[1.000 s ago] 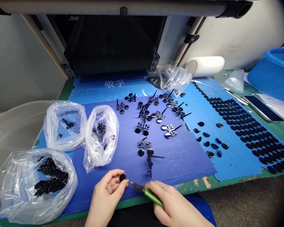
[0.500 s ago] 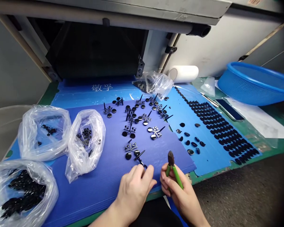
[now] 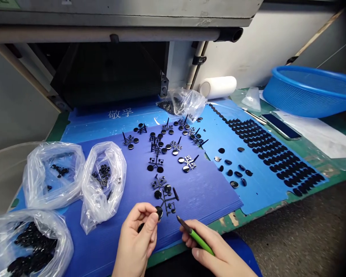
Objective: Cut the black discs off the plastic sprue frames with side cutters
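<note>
My left hand (image 3: 138, 234) is closed on a black disc (image 3: 159, 212), pinched between thumb and fingers, with another dark piece partly visible in the palm. My right hand (image 3: 209, 246) grips green-handled cutters (image 3: 200, 241), their dark tip pointing up and left. Between the hands and just beyond them, a black branched plastic frame (image 3: 168, 202) lies on the purple sheet (image 3: 202, 198). Farther back on that sheet are several more black frames (image 3: 155, 163) with round discs attached. Loose black discs (image 3: 233, 184) are scattered on the blue sheet to the right.
Overlapping rows of black discs (image 3: 276, 150) cover the right side. Three open plastic bags (image 3: 103, 188) of black parts stand at left. A phone (image 3: 281, 126), a blue basket (image 3: 308, 92), a white cylinder (image 3: 218, 87) and a clear bag (image 3: 190, 102) lie farther back.
My left hand has moved left and now holds a disc. The cutters have tilted from upright to pointing left. The nearest frame now lies fully visible on the sheet. The view has shifted slightly.
</note>
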### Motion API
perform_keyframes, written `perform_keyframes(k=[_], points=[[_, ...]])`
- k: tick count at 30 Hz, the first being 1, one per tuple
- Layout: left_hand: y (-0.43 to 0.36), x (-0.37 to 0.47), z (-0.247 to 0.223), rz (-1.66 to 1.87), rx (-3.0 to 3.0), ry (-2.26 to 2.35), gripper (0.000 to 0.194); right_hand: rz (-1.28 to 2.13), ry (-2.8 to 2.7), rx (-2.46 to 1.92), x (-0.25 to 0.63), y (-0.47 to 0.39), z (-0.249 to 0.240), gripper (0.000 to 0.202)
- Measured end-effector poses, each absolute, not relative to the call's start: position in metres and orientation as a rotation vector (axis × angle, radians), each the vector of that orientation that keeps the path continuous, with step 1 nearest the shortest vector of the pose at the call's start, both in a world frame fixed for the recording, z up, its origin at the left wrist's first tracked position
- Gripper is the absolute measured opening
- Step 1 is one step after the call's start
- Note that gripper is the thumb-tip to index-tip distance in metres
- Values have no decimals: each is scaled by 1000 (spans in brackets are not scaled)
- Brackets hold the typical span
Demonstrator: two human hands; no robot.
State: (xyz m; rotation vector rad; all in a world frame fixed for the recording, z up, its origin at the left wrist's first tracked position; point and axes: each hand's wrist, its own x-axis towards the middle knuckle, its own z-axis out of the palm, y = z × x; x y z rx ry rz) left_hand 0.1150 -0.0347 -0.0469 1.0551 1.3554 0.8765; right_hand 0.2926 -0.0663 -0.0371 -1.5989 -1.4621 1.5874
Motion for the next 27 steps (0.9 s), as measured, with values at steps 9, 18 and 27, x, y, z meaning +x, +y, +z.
perform_keyframes(k=[9,18,27], points=[[-39,125,-34,944,454,1047,28,1612,-1715,-1650,290,-58,-28,50],[-38,132,-34,916,410,1041,26,1618,-1815,-1662,299,-54,-25,56],[-30,148,-39,858,361,1006,27,1630,-1650,-1777,314,-54,-26,55]])
